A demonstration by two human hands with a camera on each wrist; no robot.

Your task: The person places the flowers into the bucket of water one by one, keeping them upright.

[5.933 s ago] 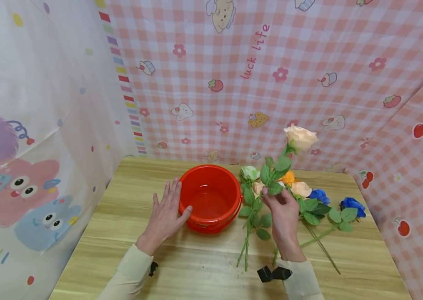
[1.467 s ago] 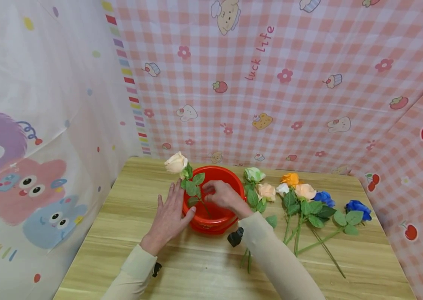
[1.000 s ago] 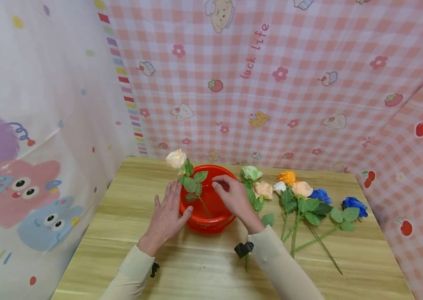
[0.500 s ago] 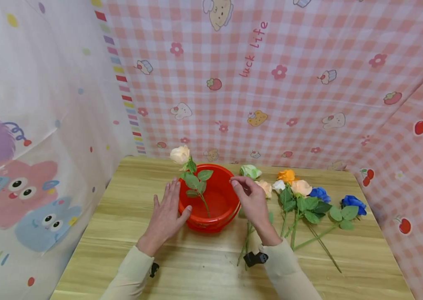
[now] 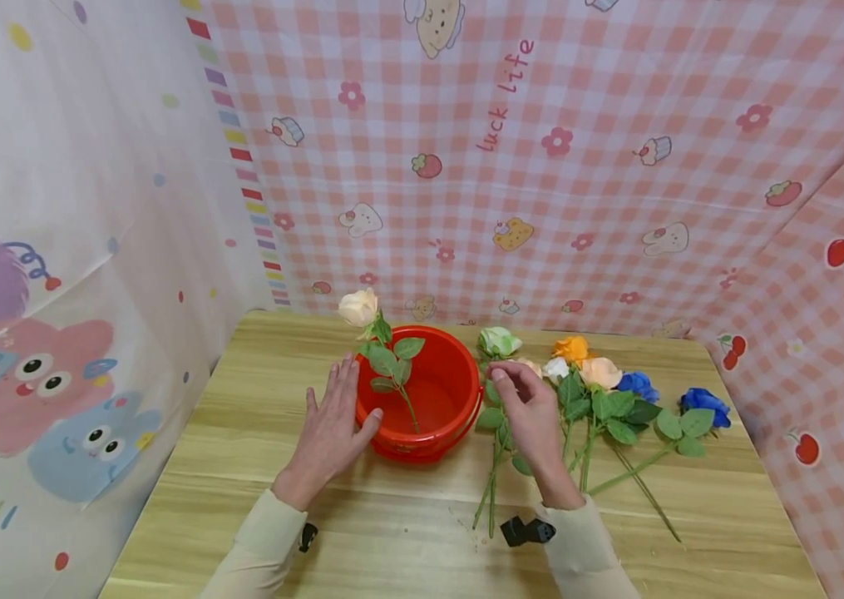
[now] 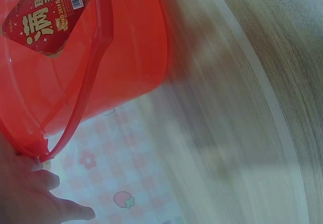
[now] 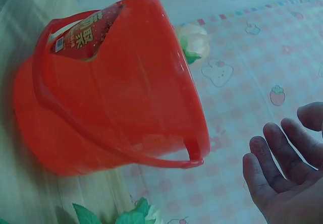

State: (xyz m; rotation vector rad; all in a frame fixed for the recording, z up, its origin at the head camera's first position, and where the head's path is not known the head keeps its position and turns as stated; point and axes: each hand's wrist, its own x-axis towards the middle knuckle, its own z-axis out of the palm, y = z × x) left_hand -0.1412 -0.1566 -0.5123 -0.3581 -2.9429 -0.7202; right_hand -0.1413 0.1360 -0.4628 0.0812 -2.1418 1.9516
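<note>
A red plastic bucket (image 5: 429, 449) stands on the wooden table; its handle (image 6: 86, 98) hangs down its side in the left wrist view. One pale peach rose (image 5: 358, 308) leans inside it, bloom past the left rim, leafy stem reaching down inside. My left hand (image 5: 329, 433) rests against the bucket's left rim with straight fingers. To the right of the bucket my right hand (image 5: 534, 416) hovers over the loose flowers with relaxed, slightly bent fingers, nothing in them. The right wrist view shows those fingers (image 7: 275, 158) apart from the bucket.
Right of the bucket lie several artificial roses: a green-white one (image 5: 500, 341), an orange one (image 5: 571, 349), a white one (image 5: 556, 369), a peach one (image 5: 601, 373) and blue ones (image 5: 704, 406). Their stems point toward the front. A pink checked cloth (image 5: 422, 208) hangs behind the table.
My right hand carried the peach rose from the right into the bucket, let go of it, and moved back right over the loose roses. The left hand stayed on the rim.
</note>
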